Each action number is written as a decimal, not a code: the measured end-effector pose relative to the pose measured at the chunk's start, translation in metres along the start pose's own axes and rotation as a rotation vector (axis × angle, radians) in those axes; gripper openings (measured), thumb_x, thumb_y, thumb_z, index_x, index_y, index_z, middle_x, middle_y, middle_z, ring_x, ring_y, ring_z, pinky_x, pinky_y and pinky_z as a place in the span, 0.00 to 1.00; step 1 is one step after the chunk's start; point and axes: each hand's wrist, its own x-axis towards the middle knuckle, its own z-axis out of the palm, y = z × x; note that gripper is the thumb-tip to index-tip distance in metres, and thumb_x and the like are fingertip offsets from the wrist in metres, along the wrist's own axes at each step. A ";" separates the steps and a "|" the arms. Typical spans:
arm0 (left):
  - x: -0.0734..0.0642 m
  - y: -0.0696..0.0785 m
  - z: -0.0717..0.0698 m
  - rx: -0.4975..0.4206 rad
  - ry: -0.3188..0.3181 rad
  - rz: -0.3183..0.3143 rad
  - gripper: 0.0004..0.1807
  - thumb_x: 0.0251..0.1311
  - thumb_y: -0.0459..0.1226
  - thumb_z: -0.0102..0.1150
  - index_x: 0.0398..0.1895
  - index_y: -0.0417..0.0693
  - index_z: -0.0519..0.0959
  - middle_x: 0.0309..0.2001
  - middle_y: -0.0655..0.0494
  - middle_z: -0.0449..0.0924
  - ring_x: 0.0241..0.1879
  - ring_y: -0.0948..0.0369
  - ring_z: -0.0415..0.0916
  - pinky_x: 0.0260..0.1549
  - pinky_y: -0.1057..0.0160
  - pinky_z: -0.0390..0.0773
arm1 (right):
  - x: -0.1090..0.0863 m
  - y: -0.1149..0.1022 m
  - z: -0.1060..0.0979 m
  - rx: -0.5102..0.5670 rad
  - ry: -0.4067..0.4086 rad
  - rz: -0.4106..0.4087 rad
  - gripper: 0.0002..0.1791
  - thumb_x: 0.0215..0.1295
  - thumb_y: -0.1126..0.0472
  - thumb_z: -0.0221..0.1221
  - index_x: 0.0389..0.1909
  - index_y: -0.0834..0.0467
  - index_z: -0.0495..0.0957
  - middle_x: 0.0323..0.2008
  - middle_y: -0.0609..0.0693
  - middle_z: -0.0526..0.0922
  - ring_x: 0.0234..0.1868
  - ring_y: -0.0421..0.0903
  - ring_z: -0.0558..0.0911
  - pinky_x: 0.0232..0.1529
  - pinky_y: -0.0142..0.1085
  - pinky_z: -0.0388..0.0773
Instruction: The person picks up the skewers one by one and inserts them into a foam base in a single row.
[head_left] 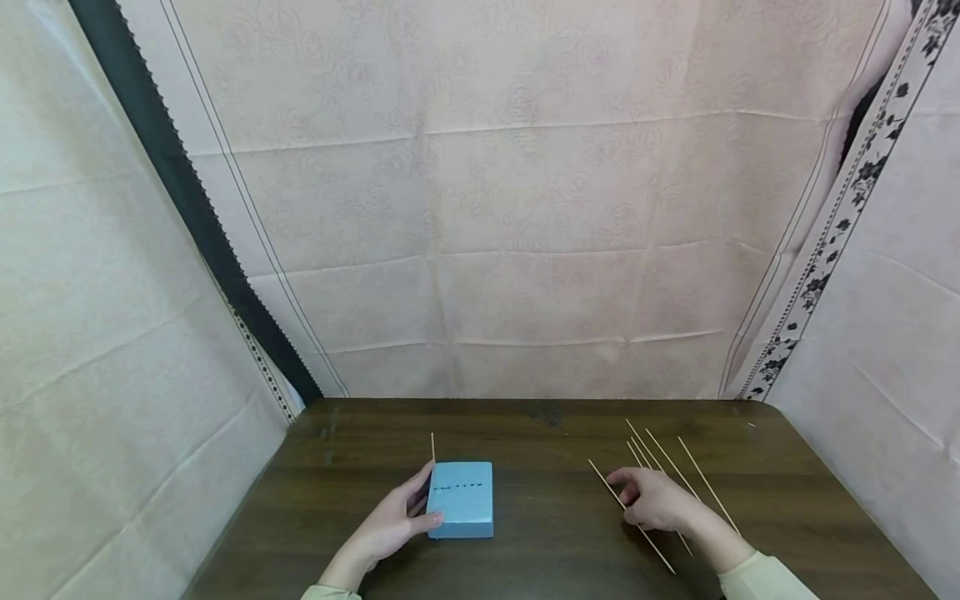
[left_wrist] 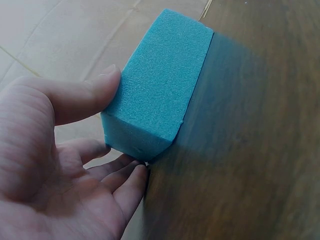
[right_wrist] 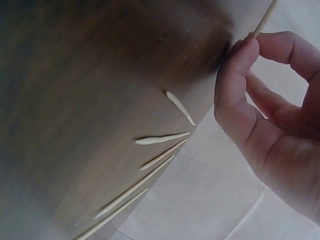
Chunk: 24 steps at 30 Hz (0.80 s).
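A blue foam block with a row of dark marks across its top sits at the left-centre of the table. My left hand grips it, thumb on its near-left edge and fingers along its left side. Past the block's far-left corner one thin stick shows; whether it is stuck into the foam I cannot tell. My right hand pinches a thin wooden skewer between thumb and fingertips. In the right wrist view a piece of that skewer pokes out above the pinch.
Several more skewers lie slanted on the brown wooden table, under and beyond the right hand. Pale cloth hangs behind the table and along both sides, with a dark band at left.
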 end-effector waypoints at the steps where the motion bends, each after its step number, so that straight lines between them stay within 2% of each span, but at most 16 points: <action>1: 0.000 0.000 0.000 0.003 0.001 -0.001 0.52 0.70 0.41 0.72 0.87 0.41 0.50 0.84 0.32 0.47 0.80 0.31 0.51 0.74 0.34 0.61 | 0.000 0.000 0.000 -0.001 -0.001 0.001 0.34 0.43 0.84 0.58 0.59 0.73 0.77 0.33 0.54 0.75 0.22 0.43 0.73 0.21 0.30 0.74; 11: 0.001 0.000 -0.001 -0.002 0.002 0.001 0.52 0.69 0.41 0.72 0.87 0.41 0.50 0.84 0.32 0.46 0.80 0.31 0.50 0.74 0.34 0.61 | 0.001 0.001 -0.002 -0.013 -0.006 -0.007 0.34 0.44 0.83 0.59 0.60 0.73 0.77 0.34 0.54 0.75 0.22 0.44 0.74 0.22 0.32 0.77; 24: -0.001 -0.001 0.000 -0.008 0.000 0.007 0.52 0.70 0.40 0.71 0.87 0.40 0.50 0.84 0.31 0.46 0.80 0.30 0.50 0.74 0.34 0.61 | -0.001 0.002 -0.002 0.006 -0.019 -0.007 0.34 0.44 0.83 0.58 0.60 0.73 0.77 0.33 0.54 0.75 0.22 0.43 0.73 0.21 0.30 0.74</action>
